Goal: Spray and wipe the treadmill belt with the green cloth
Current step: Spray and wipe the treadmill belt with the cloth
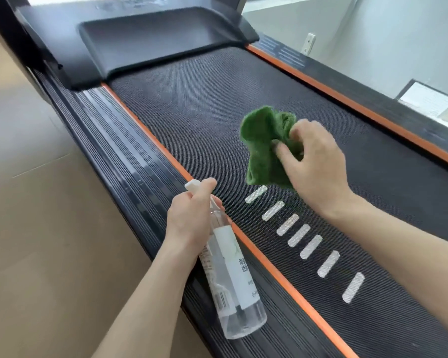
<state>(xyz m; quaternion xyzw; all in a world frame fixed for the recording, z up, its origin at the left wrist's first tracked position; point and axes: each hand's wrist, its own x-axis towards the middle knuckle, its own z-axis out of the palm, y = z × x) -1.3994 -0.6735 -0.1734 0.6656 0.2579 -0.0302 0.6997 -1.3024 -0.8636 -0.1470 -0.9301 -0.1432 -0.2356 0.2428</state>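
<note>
The black textured treadmill belt (197, 104) runs from near right to far left, with a row of white dashes along its middle. My right hand (313, 161) grips a crumpled green cloth (261, 146) over the belt's centre; whether the cloth touches the belt I cannot tell. My left hand (192, 213) holds a clear spray bottle (230, 270) by its neck above the left side rail, a finger on the white trigger head, the nozzle pointing away up the treadmill's left side.
Orange strips (145, 133) edge the belt on both sides, with ribbed black side rails (109, 140) outside them. The black motor cover (153, 40) rises at the far end. Tan floor (36, 202) lies left; a white wall and a framed panel (432, 99) stand right.
</note>
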